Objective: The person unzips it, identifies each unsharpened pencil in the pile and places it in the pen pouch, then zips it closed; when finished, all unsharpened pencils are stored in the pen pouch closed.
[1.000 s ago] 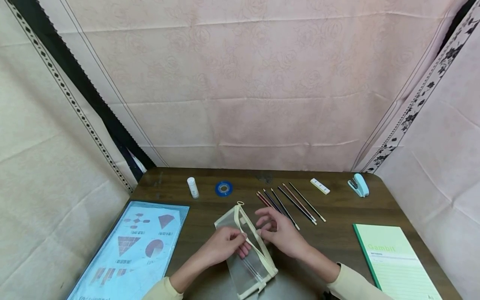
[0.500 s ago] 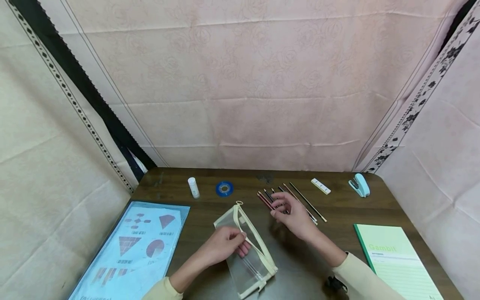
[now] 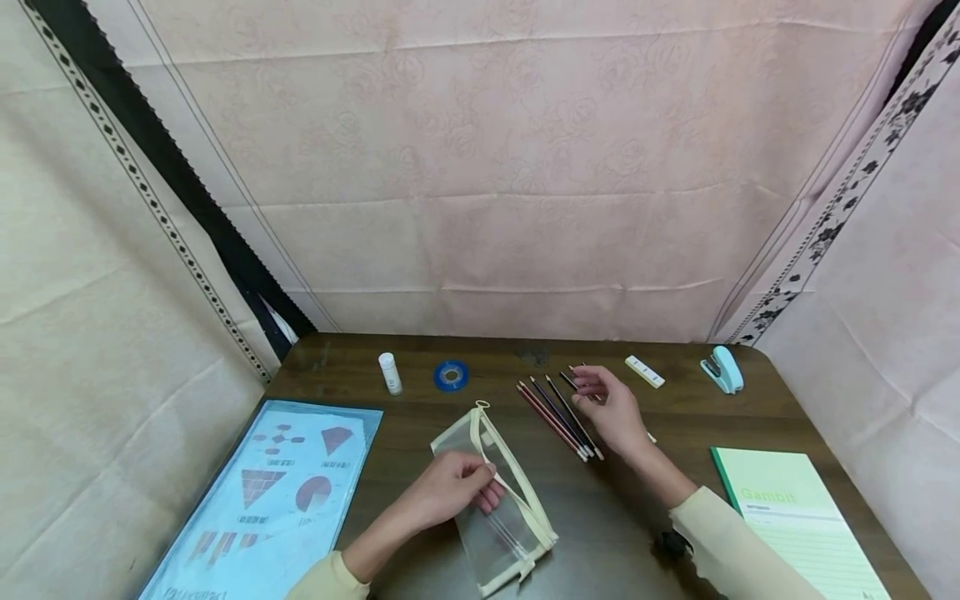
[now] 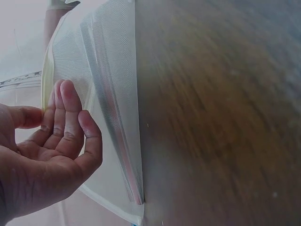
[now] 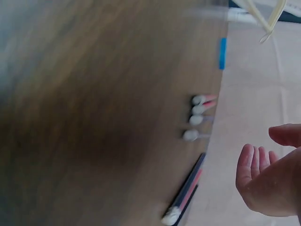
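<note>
Three pale cloths (image 3: 480, 167) wall the scene in, left, right and far, and below them runs the dark brown worktop (image 3: 630, 542). Over on the left, that's the light-blue printed folder (image 3: 300, 533), all fans, wedges and a cut disc; across on the right, the green "Gambit" notepad (image 3: 802, 533). Near centre lies the mesh pencil pouch (image 3: 480, 546), cream-edged, slanting from far left to near right, its mouth parted along the edging.

And the left hand (image 3: 453, 490) has it! Thumb and forefinger pinch the cream edge, the other fingers bent loosely over the mesh. Off to the right goes the right hand (image 3: 611, 408), reaching over the far-right pencils (image 3: 567, 380) and largely hiding them; its fingers are softly bent, the thumb well apart from them, nothing in the gap. Whether a fingertip touches a pencil, I can't tell. Just left of it, four more pencils (image 3: 551, 421), two of them red, slant side by side, points to the far left.

Along the far side: pale-blue stapler (image 3: 723, 371) at far right, white glue stick (image 3: 390, 374) at far left, blue tape roll (image 3: 440, 377) beside it, and a small white bar (image 3: 645, 372) between right hand and stapler.
</note>
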### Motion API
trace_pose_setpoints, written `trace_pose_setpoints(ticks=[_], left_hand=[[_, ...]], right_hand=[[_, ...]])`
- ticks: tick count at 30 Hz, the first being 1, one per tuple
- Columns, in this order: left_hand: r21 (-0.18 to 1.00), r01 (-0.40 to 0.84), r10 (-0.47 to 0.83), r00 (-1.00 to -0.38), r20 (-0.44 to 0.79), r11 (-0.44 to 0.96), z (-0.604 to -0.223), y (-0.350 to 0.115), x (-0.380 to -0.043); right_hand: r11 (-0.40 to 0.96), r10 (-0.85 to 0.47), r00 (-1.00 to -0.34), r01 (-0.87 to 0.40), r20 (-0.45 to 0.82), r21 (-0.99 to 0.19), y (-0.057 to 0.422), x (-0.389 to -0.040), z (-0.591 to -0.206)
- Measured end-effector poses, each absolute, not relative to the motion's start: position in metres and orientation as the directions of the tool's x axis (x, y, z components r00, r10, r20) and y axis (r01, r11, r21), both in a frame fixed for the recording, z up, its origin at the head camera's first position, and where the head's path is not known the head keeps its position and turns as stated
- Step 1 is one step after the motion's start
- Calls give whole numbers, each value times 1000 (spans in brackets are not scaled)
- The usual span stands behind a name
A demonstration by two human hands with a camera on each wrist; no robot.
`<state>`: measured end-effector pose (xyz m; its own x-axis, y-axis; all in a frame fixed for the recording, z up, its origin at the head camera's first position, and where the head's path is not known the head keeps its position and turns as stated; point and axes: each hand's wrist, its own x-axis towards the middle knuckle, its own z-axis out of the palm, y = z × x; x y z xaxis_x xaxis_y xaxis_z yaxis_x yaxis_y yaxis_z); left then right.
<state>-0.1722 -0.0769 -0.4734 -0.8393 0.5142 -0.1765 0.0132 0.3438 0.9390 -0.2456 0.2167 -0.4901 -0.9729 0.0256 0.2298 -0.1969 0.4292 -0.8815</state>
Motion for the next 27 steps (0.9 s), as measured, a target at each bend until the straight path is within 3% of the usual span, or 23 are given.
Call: trace_pose_setpoints(ticks=[6, 10, 17, 27], left_hand=[[939, 14, 509, -843, -174, 344, -473, -76, -171], [935, 15, 503, -846, -178, 355, -474, -77, -171], [942, 11, 525, -833, -176, 335, -475, -78, -172], [939, -1, 517, -834, -190, 343, -474, -79, -170]], right_hand=[[441, 66, -982, -128, 174, -888, 231, -257, -500], [518, 63, -985, -105, 161, -849, 236, -263, -505], [720, 5, -972, -159, 234, -676, 241, -268, -507], [790, -64, -970, -192, 233, -583, 247, -270, -506]])
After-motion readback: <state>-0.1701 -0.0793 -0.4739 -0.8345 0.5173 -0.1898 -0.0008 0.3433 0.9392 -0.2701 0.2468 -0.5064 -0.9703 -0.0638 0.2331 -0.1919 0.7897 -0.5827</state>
